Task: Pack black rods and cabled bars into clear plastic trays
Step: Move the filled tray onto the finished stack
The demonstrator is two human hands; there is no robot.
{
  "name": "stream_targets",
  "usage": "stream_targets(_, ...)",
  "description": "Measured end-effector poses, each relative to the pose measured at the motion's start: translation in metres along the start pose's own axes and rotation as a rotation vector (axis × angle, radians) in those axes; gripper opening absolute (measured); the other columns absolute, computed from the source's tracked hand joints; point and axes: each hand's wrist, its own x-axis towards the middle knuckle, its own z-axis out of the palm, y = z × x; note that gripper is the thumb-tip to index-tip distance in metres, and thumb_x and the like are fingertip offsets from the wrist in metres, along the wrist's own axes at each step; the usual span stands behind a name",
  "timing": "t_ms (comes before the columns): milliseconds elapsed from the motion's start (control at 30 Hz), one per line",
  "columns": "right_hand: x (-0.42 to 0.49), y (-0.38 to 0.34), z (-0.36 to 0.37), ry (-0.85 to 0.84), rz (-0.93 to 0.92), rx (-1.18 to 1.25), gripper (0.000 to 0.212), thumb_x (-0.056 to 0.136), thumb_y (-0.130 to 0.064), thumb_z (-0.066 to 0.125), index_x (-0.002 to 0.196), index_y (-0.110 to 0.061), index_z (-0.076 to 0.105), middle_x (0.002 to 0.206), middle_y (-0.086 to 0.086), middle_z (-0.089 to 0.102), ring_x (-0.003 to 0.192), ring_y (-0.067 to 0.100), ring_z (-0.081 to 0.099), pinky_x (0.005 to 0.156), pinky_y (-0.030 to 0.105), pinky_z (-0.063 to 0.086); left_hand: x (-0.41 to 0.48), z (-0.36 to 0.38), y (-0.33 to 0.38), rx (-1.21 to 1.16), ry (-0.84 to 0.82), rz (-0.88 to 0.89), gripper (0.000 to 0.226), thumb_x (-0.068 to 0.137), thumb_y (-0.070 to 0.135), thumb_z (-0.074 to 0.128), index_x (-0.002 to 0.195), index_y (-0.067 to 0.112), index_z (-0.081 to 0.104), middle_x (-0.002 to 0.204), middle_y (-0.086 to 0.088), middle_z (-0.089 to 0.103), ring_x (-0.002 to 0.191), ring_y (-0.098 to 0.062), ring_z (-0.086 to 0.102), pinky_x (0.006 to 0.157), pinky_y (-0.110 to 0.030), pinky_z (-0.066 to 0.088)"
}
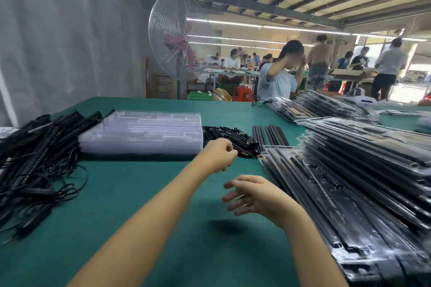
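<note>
Our left hand (219,155) reaches forward with its fingers curled, right at the near edge of a heap of short black pieces (233,137). We cannot tell whether it pinches one. Our right hand (253,196) hangs above the table (140,205) with fingers spread and loose, holding nothing, blurred at the tips.

The bare green stretch lies between us and the stack of empty trays (142,133), whose near edge runs across just left of our left hand. To the left, the cabled bars (39,161) sprawl in a tangle against that stack, their wires spilling toward us over the cloth. The heap of short pieces touches the stack's right end, and just beyond it two bundles of rods (270,135) lie side by side, pointing away.

On the right, filled trays (349,184) are piled in a leaning stack whose left edge runs close beside our right wrist. More filled trays lie farther back. A fan (172,37) stands past the table's far edge.
</note>
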Motion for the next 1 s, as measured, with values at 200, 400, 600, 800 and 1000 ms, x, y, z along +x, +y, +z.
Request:
stream_targets(200,0.068,-0.012,0.007,0.321,-0.008,-0.098,0.011,0.092,-0.008,0.047,0.088,-0.010,0.057,0.067,0.004,0.063,0.051,0.017,0.058,0.048,0.022,0.043,0.008,-0.067,-0.117,0.256,0.263,-0.130,0.019,0.096,0.016,0.042,0.098,0.011,0.059,0.104,-0.009,0.063,0.093,-0.029,0.057,0.081,-0.042,0.050)
stream_targets(400,0.161,-0.013,0.040,0.464,-0.220,-0.337,0.028,0.089,-0.002,0.044,0.108,-0.012,0.062,0.106,0.009,0.066,0.087,0.021,0.063,0.062,0.016,0.042,0.030,-0.090,-0.169,0.518,0.239,-0.043,0.036,0.099,0.032,0.046,0.133,0.020,0.052,0.136,0.004,0.054,0.127,-0.017,0.043,0.102,-0.032,0.036)
stream_targets(600,0.213,-0.016,0.056,0.566,-0.408,-0.637,0.031,0.091,-0.004,0.044,0.116,-0.008,0.061,0.111,0.008,0.053,0.096,0.021,0.054,0.079,0.028,0.043,0.061,-0.096,-0.192,0.535,0.262,0.055,0.019,0.096,0.028,0.054,0.105,0.018,0.067,0.109,0.004,0.067,0.101,-0.018,0.057,0.078,-0.026,0.038)
stream_targets(800,0.228,-0.023,0.055,0.748,-0.841,-0.960,0.020,0.055,0.012,0.073,0.070,0.000,0.068,0.072,0.012,0.060,0.062,0.030,0.057,0.056,0.028,0.051,0.084,-0.123,-0.200,0.255,0.062,-0.067,0.020,0.086,0.028,0.066,0.068,0.036,0.063,0.078,0.016,0.065,0.079,-0.007,0.060,0.078,-0.029,0.051)
stream_targets(1000,0.238,-0.026,0.060,0.666,-0.993,-1.188,0.022,0.056,-0.004,0.067,0.076,-0.010,0.072,0.073,0.004,0.062,0.062,0.024,0.059,0.055,0.023,0.045,0.096,-0.112,-0.191,0.785,0.022,0.016,0.023,0.091,0.008,0.044,0.100,0.025,0.056,0.109,0.008,0.057,0.105,-0.015,0.052,0.068,-0.027,0.033)
